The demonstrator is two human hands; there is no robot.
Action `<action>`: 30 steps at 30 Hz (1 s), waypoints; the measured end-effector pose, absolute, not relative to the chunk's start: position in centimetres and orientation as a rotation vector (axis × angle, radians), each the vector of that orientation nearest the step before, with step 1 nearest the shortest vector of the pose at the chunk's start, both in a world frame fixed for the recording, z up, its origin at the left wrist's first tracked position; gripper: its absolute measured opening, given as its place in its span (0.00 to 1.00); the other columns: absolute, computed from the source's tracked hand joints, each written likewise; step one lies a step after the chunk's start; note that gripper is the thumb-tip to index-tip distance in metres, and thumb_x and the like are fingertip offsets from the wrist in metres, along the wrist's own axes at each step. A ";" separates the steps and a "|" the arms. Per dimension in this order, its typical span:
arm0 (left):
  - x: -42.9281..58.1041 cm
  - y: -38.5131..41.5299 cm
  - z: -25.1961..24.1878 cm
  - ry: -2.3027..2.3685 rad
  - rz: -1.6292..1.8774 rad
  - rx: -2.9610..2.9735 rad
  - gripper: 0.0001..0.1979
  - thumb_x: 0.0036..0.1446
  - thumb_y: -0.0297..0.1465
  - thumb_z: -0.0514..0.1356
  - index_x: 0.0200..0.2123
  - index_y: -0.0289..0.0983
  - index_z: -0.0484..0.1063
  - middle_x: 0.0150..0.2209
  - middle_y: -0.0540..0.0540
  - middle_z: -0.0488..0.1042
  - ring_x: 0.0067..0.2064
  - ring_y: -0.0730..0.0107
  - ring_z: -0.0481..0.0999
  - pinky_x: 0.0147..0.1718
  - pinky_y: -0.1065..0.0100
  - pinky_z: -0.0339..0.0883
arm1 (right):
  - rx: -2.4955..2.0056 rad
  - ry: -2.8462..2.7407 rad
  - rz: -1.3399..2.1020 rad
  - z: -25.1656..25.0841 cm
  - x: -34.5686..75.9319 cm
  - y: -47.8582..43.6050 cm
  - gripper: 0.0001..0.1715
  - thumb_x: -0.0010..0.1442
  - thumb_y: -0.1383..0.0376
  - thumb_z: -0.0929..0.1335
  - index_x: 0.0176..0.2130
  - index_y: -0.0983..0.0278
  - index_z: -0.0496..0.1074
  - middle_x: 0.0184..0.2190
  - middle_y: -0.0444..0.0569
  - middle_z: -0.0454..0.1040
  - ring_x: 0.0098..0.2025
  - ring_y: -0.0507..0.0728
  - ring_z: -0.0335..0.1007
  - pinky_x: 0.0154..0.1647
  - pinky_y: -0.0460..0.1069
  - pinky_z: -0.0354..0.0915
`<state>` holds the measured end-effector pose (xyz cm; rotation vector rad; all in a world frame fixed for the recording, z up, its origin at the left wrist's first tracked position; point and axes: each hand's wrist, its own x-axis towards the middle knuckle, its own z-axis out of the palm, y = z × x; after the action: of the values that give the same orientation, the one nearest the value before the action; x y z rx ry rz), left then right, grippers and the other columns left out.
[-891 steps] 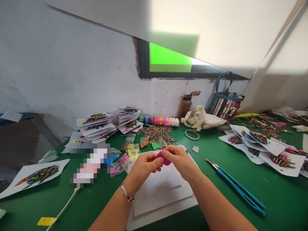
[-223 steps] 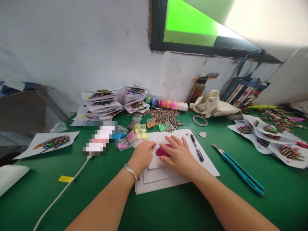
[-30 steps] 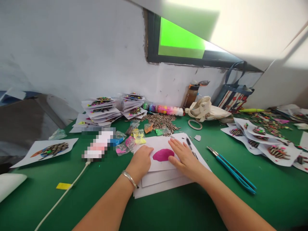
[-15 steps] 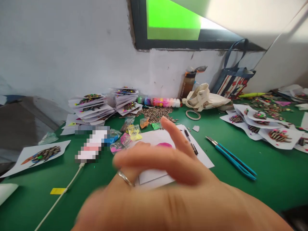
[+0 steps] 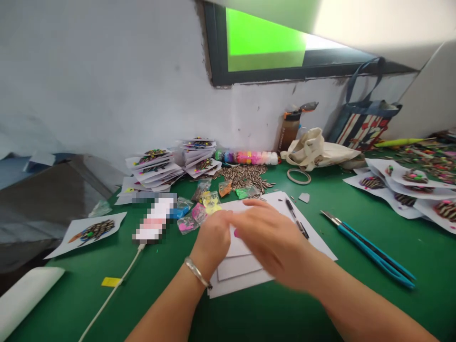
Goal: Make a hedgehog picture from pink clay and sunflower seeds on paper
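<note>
My left hand (image 5: pixel 213 235), with a silver bracelet at the wrist, is curled in above the left side of the white paper sheets (image 5: pixel 245 267). Its fingers are bent out of sight, so what they hold is hidden. Just right of it, my right hand (image 5: pixel 276 237) reaches across the sheets with fingers stretched out, slightly blurred, tips close to my left hand. A small bright pink piece (image 5: pixel 235 232) shows below the right fingertips; whether it lies on the paper or touches a finger I cannot tell. A black pen (image 5: pixel 297 218) lies on the sheets beside my right hand.
Small bags of coloured clay-like material (image 5: pixel 188 223) and a heap of striped seeds (image 5: pixel 245 178) lie beyond my hands. Card stacks (image 5: pixel 155 171) stand at the back left. A blue-handled cutter (image 5: pixel 370 249) is on the right; a white cable (image 5: pixel 110 294) crosses the left.
My right hand, large and blurred close to the camera before, has drawn back over the paper, so both hands show clearly. The view has shifted, with table items lying slightly lower and further right.
</note>
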<state>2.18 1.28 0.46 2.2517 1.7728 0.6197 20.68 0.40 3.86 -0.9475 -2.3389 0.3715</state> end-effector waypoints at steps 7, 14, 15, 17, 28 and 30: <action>0.5 5.3 0.3 2.006 0.387 2.462 0.11 0.57 0.28 0.54 0.42 0.33 0.71 0.42 0.39 0.74 0.47 0.58 0.70 0.49 0.60 0.61 | -1.175 -1.909 0.524 1.4 20.8 6.0 0.18 0.62 0.62 0.60 0.46 0.60 0.74 0.39 0.48 0.79 0.40 0.58 0.75 0.42 0.53 0.70; -1.4 5.8 -1.1 2.101 0.439 2.447 0.14 0.60 0.26 0.49 0.29 0.32 0.74 0.31 0.38 0.76 0.37 0.58 0.75 0.40 0.60 0.64 | -1.184 -1.947 0.478 1.1 21.4 6.2 0.18 0.61 0.63 0.60 0.43 0.59 0.76 0.37 0.47 0.79 0.39 0.58 0.75 0.41 0.52 0.68; -1.4 5.6 -0.8 2.114 0.471 2.445 0.15 0.61 0.26 0.49 0.30 0.33 0.74 0.31 0.38 0.76 0.37 0.58 0.75 0.40 0.60 0.64 | -1.179 -1.956 0.475 1.0 21.4 6.3 0.18 0.61 0.63 0.59 0.43 0.59 0.76 0.37 0.47 0.79 0.39 0.58 0.75 0.40 0.52 0.68; -1.2 4.9 0.5 2.149 0.607 2.418 0.17 0.63 0.29 0.46 0.35 0.32 0.74 0.35 0.37 0.77 0.41 0.57 0.75 0.43 0.59 0.63 | -1.164 -1.969 0.475 0.9 21.2 6.4 0.18 0.62 0.64 0.59 0.42 0.60 0.76 0.37 0.47 0.79 0.39 0.58 0.74 0.41 0.52 0.67; 3.2 1.6 4.3 1.182 1.660 0.924 0.15 0.49 0.40 0.65 0.37 0.37 0.76 0.34 0.47 0.78 0.34 0.67 0.75 0.34 0.68 0.69 | -0.778 -1.110 1.781 1.0 16.7 4.4 0.21 0.51 0.59 0.72 0.44 0.62 0.69 0.33 0.47 0.74 0.31 0.52 0.69 0.31 0.46 0.62; 3.5 1.6 4.1 1.062 1.640 0.818 0.15 0.47 0.38 0.67 0.37 0.36 0.76 0.33 0.47 0.78 0.33 0.69 0.75 0.33 0.70 0.69 | -0.681 -0.960 1.822 1.3 16.5 4.1 0.16 0.50 0.61 0.72 0.37 0.63 0.67 0.26 0.43 0.71 0.27 0.49 0.66 0.29 0.45 0.60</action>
<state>3.49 1.64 4.06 0.8182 1.0622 1.6402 16.55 4.14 1.33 -0.6810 -0.9602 1.8225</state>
